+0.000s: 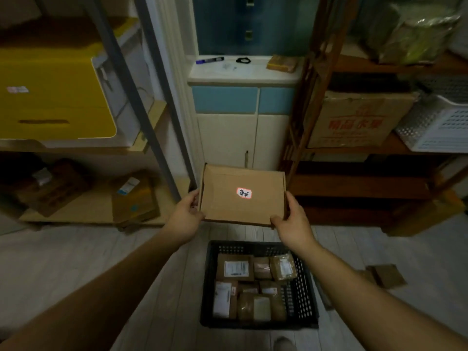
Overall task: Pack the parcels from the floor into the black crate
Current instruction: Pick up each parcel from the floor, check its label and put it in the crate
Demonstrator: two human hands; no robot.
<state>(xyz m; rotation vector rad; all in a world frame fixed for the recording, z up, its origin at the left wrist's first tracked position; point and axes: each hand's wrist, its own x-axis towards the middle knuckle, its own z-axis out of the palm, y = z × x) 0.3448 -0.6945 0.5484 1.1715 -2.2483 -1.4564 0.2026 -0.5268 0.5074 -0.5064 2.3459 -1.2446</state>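
Parcel [243,195] held level in air, beyond far rim of crate [307,300]. Left hand [186,216] and right hand [291,224]: each grip clamped on a near corner, probably to lower it flat onto packed parcels [235,268]. Loose parcel [387,276] on floor [76,262], right.

Parcels [253,287] in crate [307,295]; flat box [240,196] above, between hands
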